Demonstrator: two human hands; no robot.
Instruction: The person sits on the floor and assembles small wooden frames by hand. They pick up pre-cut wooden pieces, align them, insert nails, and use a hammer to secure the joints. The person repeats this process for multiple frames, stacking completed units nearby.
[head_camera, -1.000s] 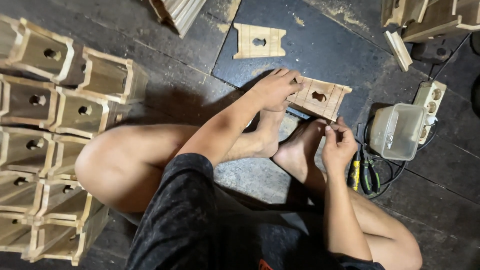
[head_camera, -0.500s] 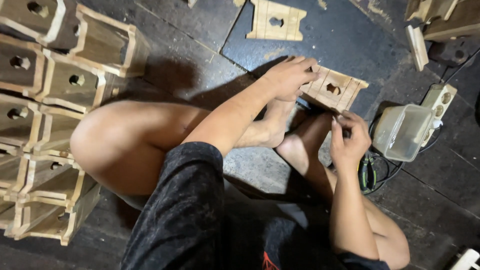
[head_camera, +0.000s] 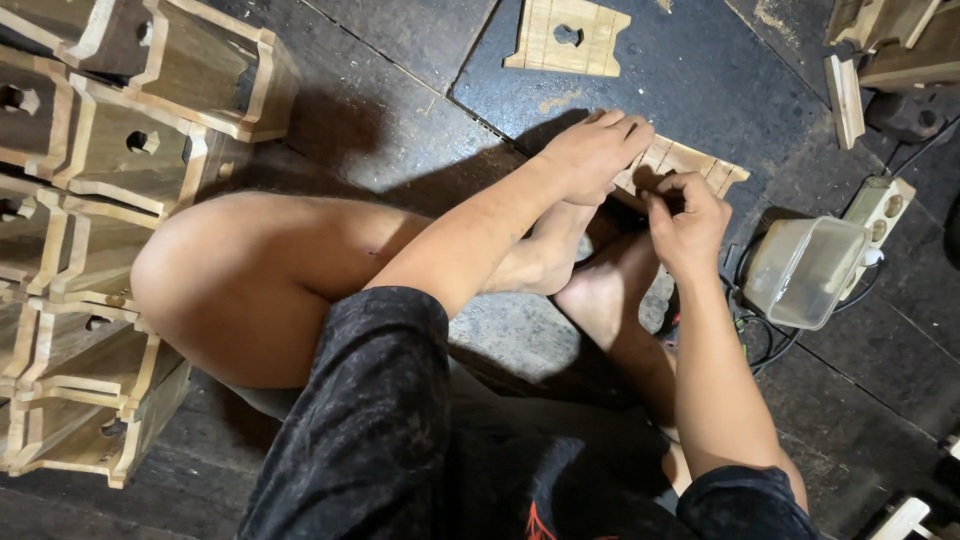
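I sit on the floor with my bare feet pulled in. My left hand (head_camera: 593, 152) lies flat on a small wooden panel (head_camera: 692, 164) with notched edges, pressing it to the dark floor mat (head_camera: 700, 80). My right hand (head_camera: 686, 222) is at the panel's near edge, fingers pinched together over it; what they pinch is too small to see. Most of the panel is hidden under both hands.
A second notched wooden panel (head_camera: 567, 36) with a hole lies farther away on the mat. Stacked open wooden boxes (head_camera: 110, 180) fill the left side. A clear plastic tub (head_camera: 803, 270), a power strip (head_camera: 878, 212), cables and wooden pieces (head_camera: 880, 50) sit at the right.
My right hand has moved up from near my foot to the panel's near edge, beside my left hand. The view has shifted closer and slightly left.
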